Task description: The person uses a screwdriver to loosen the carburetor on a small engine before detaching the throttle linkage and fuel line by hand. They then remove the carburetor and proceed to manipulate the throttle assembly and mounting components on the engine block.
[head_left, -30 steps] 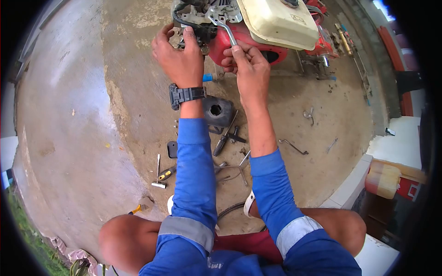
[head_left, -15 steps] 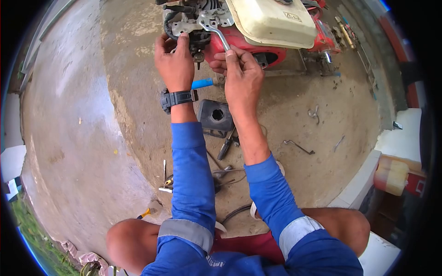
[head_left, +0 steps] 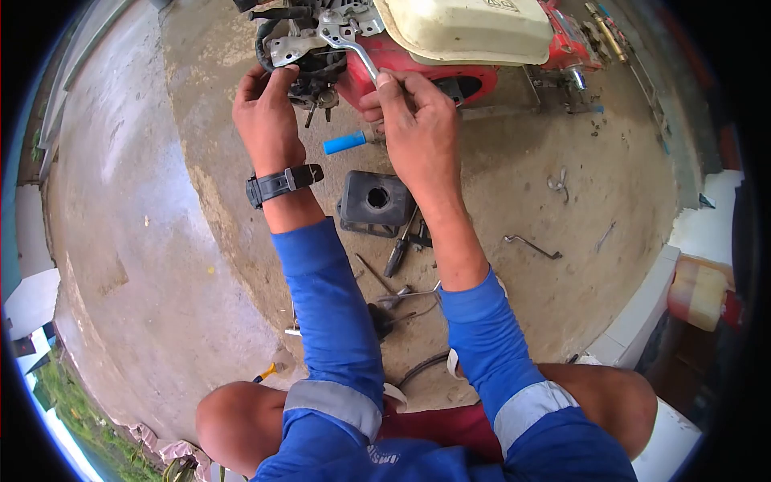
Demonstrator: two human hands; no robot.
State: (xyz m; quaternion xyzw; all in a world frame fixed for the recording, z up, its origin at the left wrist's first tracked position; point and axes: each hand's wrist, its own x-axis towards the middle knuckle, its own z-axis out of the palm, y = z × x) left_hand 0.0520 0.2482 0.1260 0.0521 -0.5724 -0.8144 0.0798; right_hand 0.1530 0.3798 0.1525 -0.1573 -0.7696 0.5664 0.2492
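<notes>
We see a cream tank (head_left: 470, 28), a red engine (head_left: 418, 74), a silver wrench (head_left: 353, 46), blue sleeves (head_left: 333, 321) with grey bands (head_left: 333, 402), a black watch (head_left: 281, 183), a blue handle (head_left: 345, 143), a black cover (head_left: 373, 201) and mottled grey-brown concrete (head_left: 144, 225).

Soft daylight, fisheye edges, perhaps blurred

The engine (head_left: 418, 68) stands on the floor (head_left: 144, 241) farthest from the person, with the tank (head_left: 466, 28) on top of it. The left hand (head_left: 265, 120) is at its left end, and the right hand (head_left: 414, 132) is just beside it, on the wrench (head_left: 360, 56). Nearer the person, a cover (head_left: 373, 201) lies between the forearms, with a bent rod (head_left: 532, 245) well to its right.
</notes>
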